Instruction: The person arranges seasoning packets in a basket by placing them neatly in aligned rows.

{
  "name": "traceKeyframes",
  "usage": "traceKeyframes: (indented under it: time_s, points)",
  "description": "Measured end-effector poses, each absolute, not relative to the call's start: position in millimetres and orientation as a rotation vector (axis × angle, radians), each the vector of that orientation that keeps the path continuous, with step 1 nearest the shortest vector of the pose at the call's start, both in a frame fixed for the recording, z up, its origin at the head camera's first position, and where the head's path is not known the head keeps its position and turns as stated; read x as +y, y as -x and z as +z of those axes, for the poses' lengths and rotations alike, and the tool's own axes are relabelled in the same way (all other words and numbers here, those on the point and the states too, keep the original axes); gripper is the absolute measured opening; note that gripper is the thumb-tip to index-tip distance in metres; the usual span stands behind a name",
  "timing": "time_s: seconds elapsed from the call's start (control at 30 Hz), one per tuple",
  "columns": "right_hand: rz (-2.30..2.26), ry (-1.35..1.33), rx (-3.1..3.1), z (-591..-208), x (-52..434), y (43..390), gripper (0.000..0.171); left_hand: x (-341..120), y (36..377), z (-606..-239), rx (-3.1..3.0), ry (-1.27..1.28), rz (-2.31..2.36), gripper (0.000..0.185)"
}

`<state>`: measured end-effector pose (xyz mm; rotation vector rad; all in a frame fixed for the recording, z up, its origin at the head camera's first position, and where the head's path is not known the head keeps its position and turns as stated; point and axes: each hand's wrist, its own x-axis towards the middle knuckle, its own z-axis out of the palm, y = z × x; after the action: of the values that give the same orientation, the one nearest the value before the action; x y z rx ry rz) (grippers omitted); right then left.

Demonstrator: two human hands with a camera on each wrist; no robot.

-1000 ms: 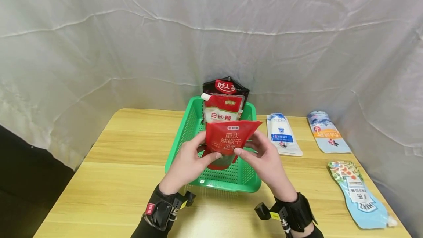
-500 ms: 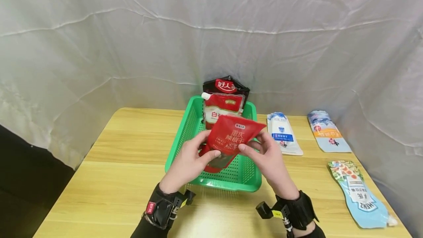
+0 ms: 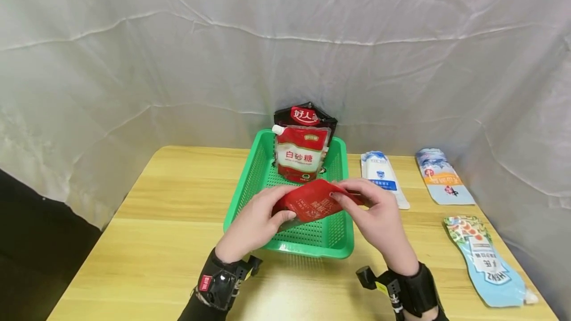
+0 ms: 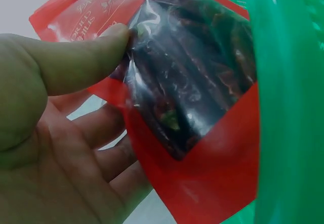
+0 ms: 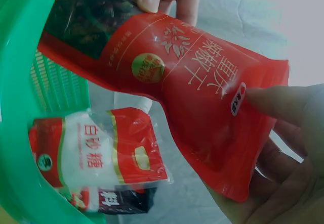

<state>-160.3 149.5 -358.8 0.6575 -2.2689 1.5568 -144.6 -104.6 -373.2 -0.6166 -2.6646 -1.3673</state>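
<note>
Both hands hold a red bag of dried chilies (image 3: 314,203) over the green basket (image 3: 308,250). My left hand (image 3: 252,222) pinches one side near the clear window, thumb on the front and fingers behind. Dark chilies (image 4: 187,67) show through that window in the left wrist view. My right hand (image 3: 379,217) grips the bag's top end, its thumb on the printed front beside the logo, as the right wrist view shows. Inside the basket, a red and white sugar pouch (image 3: 300,155) with a white cap stands in front of a black pouch (image 3: 308,115).
Right of the basket, a white and blue pouch (image 3: 382,178) lies on the wooden table (image 3: 178,222). Further right are a blue and orange pouch (image 3: 443,177) and a light blue Heinz pouch (image 3: 484,264). A grey cloth (image 3: 285,53) hangs behind the table.
The chili bag has tilted flatter and its top has come down, uncovering the sugar pouch's label. My right hand has shifted right and up to the bag's top end. The left hand stays nearly in place.
</note>
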Motion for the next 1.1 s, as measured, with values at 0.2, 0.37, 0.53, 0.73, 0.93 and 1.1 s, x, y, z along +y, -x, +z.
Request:
traceKeyframes:
  time_s: [0.2, 0.37, 0.53, 0.73, 0.93, 1.1]
  points:
    - [1.29, -0.722, -2.27, -351.5, 145.0, 165.5, 0.026, -103.9, 144.6, -373.4, -2.682, 0.605, -1.403, 0.044]
    - [1.071, -0.841, -2.258, -336.4, 142.8, 184.4, 0.026, -104.8, 143.9, -373.1, -2.698, 0.504, -1.29, 0.049]
    - [0.883, -0.953, -2.292, -320.9, 136.5, 209.9, 0.023, -109.1, 141.9, -372.6, -2.691, 0.429, -1.135, 0.06]
    - [0.747, -1.023, -2.412, -315.0, 124.1, 244.0, 0.02, -111.1, 137.4, -366.9, -2.739, 0.479, -0.992, 0.05]
    - [0.6, -1.006, -2.484, -322.6, 112.8, 276.4, 0.019, -104.5, 131.7, -363.4, -2.822, 0.69, -0.91, 0.03]
    - [0.511, -0.967, -2.53, -329.7, 105.4, 292.1, 0.018, -93.7, 129.6, -365.8, -2.898, 0.825, -0.898, 0.027]
